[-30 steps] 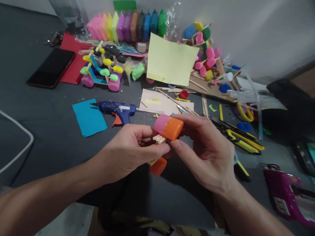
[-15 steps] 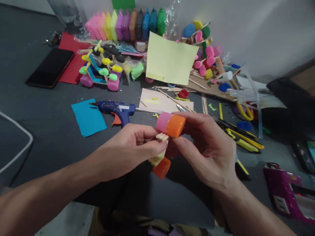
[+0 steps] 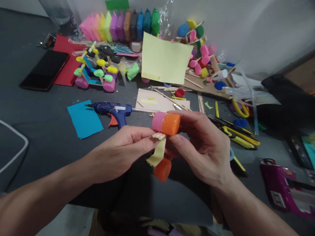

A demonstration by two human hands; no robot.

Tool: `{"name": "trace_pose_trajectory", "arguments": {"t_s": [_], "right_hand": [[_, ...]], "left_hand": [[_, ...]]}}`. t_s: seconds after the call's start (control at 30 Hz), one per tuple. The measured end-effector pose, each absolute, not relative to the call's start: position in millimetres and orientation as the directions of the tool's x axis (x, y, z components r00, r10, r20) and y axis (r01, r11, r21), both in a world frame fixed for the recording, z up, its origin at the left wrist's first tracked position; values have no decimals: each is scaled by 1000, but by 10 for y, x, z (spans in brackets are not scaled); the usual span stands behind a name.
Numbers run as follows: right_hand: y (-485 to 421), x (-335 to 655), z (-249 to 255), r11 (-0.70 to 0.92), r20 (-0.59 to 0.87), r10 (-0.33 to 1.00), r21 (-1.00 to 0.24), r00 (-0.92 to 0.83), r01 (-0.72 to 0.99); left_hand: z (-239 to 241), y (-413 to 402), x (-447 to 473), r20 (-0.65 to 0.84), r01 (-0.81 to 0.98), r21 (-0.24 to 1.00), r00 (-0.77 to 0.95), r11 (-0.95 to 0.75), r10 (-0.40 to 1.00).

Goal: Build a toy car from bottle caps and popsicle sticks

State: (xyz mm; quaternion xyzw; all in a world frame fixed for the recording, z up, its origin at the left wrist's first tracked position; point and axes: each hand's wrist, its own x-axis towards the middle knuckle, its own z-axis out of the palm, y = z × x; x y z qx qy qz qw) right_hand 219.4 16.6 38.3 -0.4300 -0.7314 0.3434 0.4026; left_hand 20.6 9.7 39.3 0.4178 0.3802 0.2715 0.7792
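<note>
Head view, left hand (image 3: 123, 151): pinching the craft model (image 3: 159, 151) at its stick ends (image 3: 158, 135).
Right hand (image 3: 203, 147): curled around the upper orange cap (image 3: 171, 124).
Craft model: raised above the table (image 3: 44, 134), between both hands.
Glue gun (image 3: 110, 108): beyond left hand, nozzle (image 3: 89, 106) over blue sheet (image 3: 85, 121).

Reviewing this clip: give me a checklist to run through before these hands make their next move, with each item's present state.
1. Left hand holding the pale sticks: ok, pinched between thumb and fingers.
2. Right hand at the upper orange cap: ok; how firm the grip is, cannot tell.
3. Pale yellow strip in view: ok, below the stick ends.
4. Glue gun nozzle off the blue sheet: not ok, it lies over the sheet's upper edge.
5. Glue gun cool: cannot tell.
6. Phone apart from both hands: ok.
</note>
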Motion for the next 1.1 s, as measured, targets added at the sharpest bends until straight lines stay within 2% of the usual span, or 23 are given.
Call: {"name": "trace_pose_trajectory", "arguments": {"t_s": [0.23, 0.4, 0.53, 0.7, 0.93, 1.1], "right_hand": [[177, 2200, 373, 403, 292, 897, -847, -331, 346], [157, 2175, 381, 374, 262, 900, -875, -349, 307], [159, 2188, 406, 322, 217, 917, -898, -336, 300], [170, 2217, 428, 346, 234, 908, -887, -347, 306], [166, 2220, 419, 335, 240, 917, -897, -318, 290], [189, 2242, 412, 370, 271, 903, -885, -333, 283]], "left_hand": [[417, 94, 198, -370, -49, 884, 532, 465, 761], [401, 100, 208, -359, -96, 873, 537, 479, 763], [385, 100, 217, -387, -210, 776, 586, 595, 712], [387, 118, 231, -292, -346, 670, 691, 657, 661], [367, 127, 211, -221, -395, 577, 768, 715, 601], [344, 113, 211, -177, -440, 548, 771, 712, 612]]}}
